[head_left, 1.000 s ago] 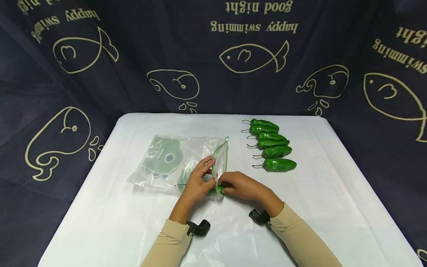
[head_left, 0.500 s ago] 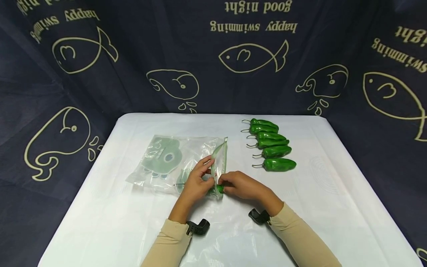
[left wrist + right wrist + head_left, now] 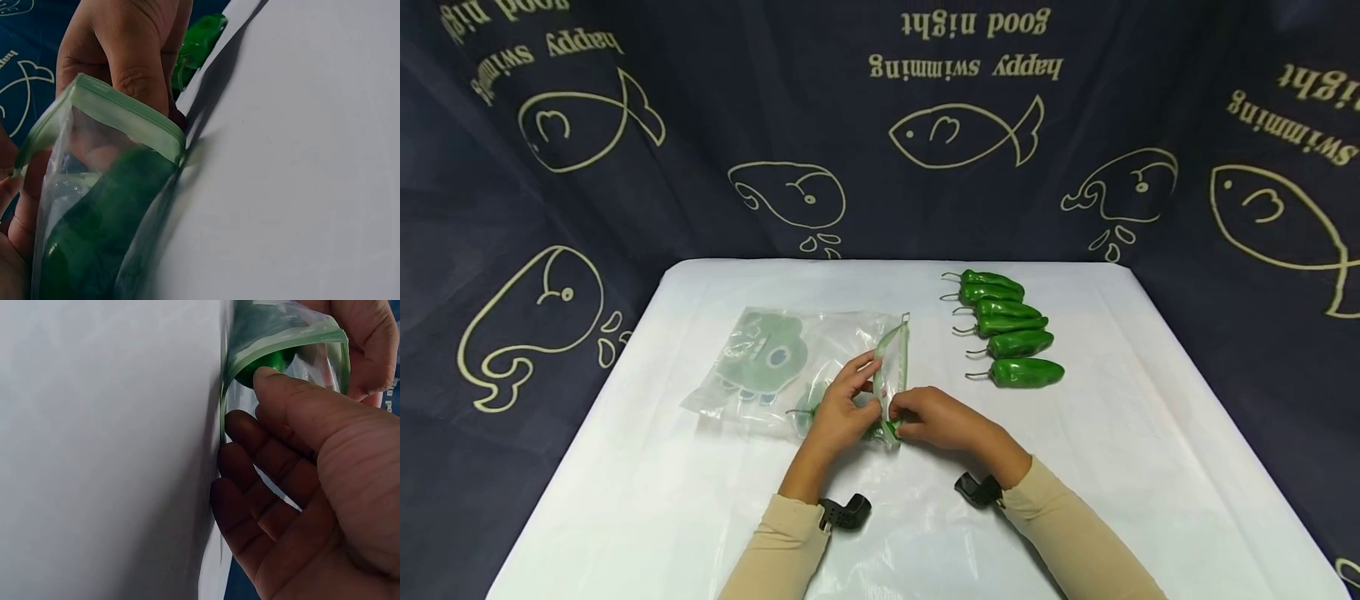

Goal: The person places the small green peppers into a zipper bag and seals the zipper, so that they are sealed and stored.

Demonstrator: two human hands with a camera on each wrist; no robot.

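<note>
A clear zip bag [image 3: 842,333] with green zip edges and a green cartoon print lies on the table, its mouth spread towards the right. My left hand [image 3: 842,408] holds the upper mouth edge, fingertips at the zip strip. Inside the bag, below that hand, lies a green pepper [image 3: 94,231], its stem pointing left. At the mouth is my right hand [image 3: 943,417]; in the right wrist view its thumb [image 3: 300,400] presses the pepper's end [image 3: 278,359] from outside, the other fingers loosely bent below, near the table.
Several green peppers [image 3: 1026,372] lie in a column to the right of the bag, stems pointing left. A white cloth covers the table [image 3: 1150,467]. Behind it hangs a dark blue curtain [image 3: 865,200] with fish and whale drawings.
The pepper has slid a little further left into the bag; less of its end shows at the mouth. Both hands stay in nearly the same place. The head view has shifted slightly.
</note>
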